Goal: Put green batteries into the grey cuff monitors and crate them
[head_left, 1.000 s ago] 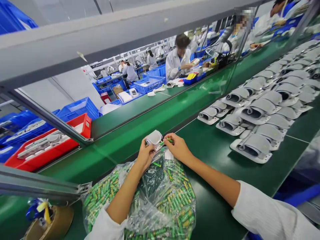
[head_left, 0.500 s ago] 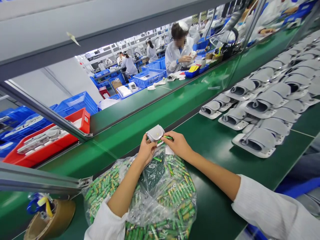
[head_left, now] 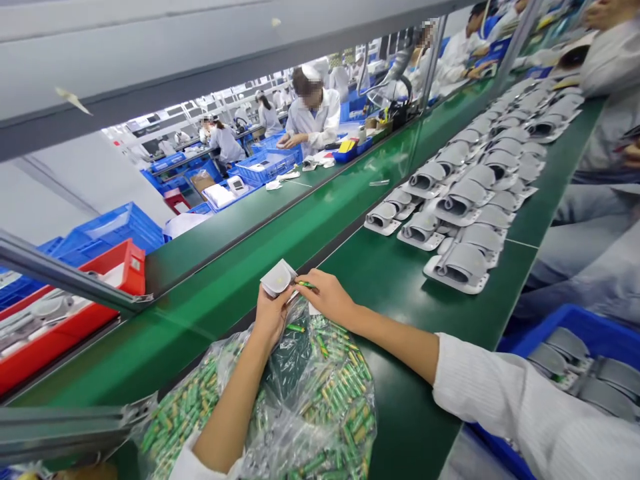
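My left hand is closed around a grey-and-white wrist blood pressure monitor with a curled cuff, held above the green bench. Close against its right side, my right hand pinches a small green battery between thumb and fingers. The battery's near end is at the monitor's edge; whether it touches inside is hidden. Under my forearms lies a clear plastic bag full of loose green-and-gold batteries. One single battery rests apart near the bag's opening.
Rows of cuffed monitors cover the bench at right. A blue bin with more monitors stands below the bench edge. A red tray sits at left near a metal post. A green conveyor runs behind my hands. Co-workers sit across and at right.
My view has swung to the right, bringing the blue bin and a nearby person into sight. Both hands keep hold of the monitor and the battery, with the monitor slightly tilted.
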A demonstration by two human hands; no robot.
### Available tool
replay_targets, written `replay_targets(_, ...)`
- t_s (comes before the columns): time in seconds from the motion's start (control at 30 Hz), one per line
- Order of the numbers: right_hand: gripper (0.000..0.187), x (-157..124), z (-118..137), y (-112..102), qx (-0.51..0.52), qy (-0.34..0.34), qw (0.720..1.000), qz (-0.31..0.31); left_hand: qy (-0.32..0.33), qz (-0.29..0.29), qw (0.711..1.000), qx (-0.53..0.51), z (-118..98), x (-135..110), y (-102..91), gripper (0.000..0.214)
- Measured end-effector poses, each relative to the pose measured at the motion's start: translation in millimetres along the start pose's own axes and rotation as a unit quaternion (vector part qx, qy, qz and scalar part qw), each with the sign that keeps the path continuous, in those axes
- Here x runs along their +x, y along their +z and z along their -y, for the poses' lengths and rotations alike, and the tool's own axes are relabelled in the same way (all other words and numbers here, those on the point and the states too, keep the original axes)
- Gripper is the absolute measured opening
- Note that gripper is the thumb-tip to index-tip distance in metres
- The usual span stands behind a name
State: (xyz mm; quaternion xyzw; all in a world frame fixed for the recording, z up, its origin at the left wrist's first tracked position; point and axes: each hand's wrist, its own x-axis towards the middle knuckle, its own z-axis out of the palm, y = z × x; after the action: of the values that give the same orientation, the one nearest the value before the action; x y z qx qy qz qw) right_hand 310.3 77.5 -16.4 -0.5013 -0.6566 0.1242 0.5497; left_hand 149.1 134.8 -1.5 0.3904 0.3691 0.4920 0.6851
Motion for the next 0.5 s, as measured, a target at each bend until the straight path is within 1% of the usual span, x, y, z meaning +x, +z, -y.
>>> replay_targets(0.13, 0.015, -2.7, -2.8, 2.3, 0.000, -0.003, 1.000, -0.008, 0.000, -0.009, 1.000, -0.001, 0.1, -0.9, 0.1, 0.066)
replay_targets(0.23, 0.014, -4.4, -4.2, 2.8, -0.015, -0.031, 0.999, 0.016, -0.010, -0.015, 1.000, 0.000, 0.7, -0.5, -2.7, 0.071)
replay_targets(0.33, 0.014, -4.9, -0.9, 0.9, -0.091, -0.082, 0.989, 0.081, -0.022, -0.018, 0.999, -0.018, 0.9, 0.0, -5.7, 0.072)
replay_targets(0.43, 0.012, -3.5, 7.4, -2.9, -0.201, -0.113, 0.962, 0.148, -0.041, -0.017, 0.998, -0.042, 1.2, -1.7, -5.6, 0.071)
replay_targets(0.5, 0.011, -2.4, 12.6, -5.2, -0.244, -0.121, 0.944, 0.187, -0.046, -0.012, 0.998, -0.043, 2.0, -3.5, -4.1, 0.074)
